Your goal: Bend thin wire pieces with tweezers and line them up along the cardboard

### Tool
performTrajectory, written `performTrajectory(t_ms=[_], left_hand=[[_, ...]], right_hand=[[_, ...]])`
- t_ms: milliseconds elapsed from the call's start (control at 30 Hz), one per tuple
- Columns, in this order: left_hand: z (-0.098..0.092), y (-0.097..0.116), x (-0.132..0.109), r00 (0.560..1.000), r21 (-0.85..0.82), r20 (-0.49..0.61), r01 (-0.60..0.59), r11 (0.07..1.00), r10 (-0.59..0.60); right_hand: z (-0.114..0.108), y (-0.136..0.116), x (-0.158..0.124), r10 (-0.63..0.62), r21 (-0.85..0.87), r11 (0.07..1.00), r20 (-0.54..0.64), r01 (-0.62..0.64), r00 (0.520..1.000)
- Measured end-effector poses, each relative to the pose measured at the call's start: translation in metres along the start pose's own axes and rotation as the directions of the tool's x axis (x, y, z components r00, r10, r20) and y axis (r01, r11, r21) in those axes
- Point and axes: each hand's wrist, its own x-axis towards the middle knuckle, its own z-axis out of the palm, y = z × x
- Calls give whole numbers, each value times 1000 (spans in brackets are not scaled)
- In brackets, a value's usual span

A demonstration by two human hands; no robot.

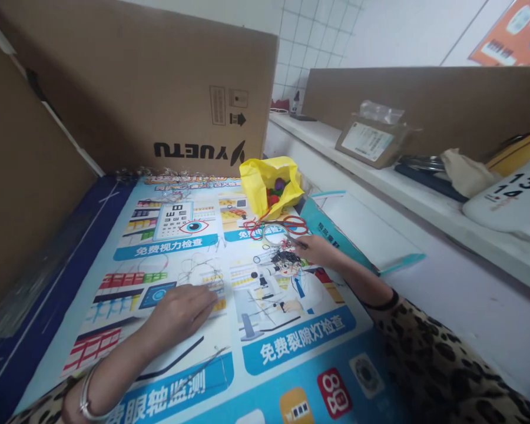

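My left hand (183, 311) lies palm down on the printed sheet (221, 253), its fingers stretched out together and the thumb hidden. Thin tangled wire (198, 271) lies just beyond its fingertips. Farther right, my right hand (318, 252) is closed, with a slim dark piece (297, 241) showing at its fingertips; its kind is blurred. Red loops (295, 224), which look like scissor handles, lie right above that hand. Beside them is red cord (252, 228). A yellow bag (256, 182) stands open behind, with red and purple bits (279, 185) inside.
Large cardboard (136, 76) walls the back and left. More loose wire (172, 175) lies along the sheet's far edge. To the right, a teal-edged box (357, 229) sits beside a white ledge (424, 194) bearing a wrapped package (371, 138) and a white item with numbers (507, 197).
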Motion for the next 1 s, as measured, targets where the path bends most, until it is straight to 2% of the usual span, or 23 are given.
performTrajectory(t_ms=[167,367,533,667,833,900,1000], left_hand=[[0,13,2,1000,-48,18,-3,999,4],[1,15,2,1000,-67,20,-2,998,3],[4,13,1,1000,-85,-25,-7,996,5],[7,12,-1,1000,-96,1,-5,995,5],[8,12,-1,1000,-95,-1,-2,995,2],[7,13,0,1000,-85,-26,2,996,-5],[7,12,1,996,-73,-87,10,997,-16]], right_hand=[[28,8,-1,9,22,1000,-24,-9,1000],[37,9,7,24,66,998,-43,-22,999],[36,11,14,-22,177,984,-51,30,998],[29,13,20,-50,294,954,-56,65,997],[15,9,27,-95,535,837,-67,116,993],[11,9,29,-117,540,833,-41,120,992],[9,12,31,-124,472,876,20,99,992]])
